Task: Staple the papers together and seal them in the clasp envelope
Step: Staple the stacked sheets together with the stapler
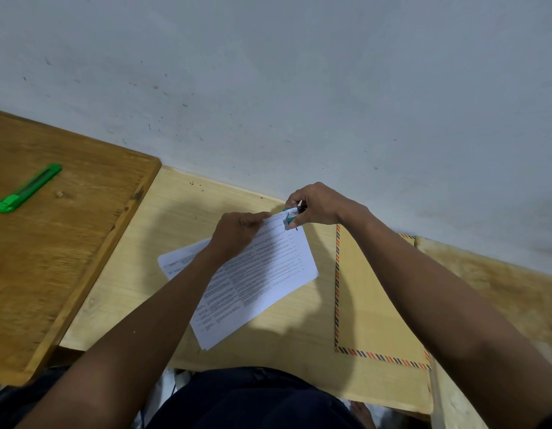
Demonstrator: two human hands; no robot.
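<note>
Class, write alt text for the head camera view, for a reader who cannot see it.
A person's right hand grips a small stapler on the far corner of a stack of printed papers, which the left hand pinches beside it. A striped-edge envelope lies to the right on the light wooden table; a green utility knife lies far left.

Home desk (182,212), scuffed wall (268,72)
</note>
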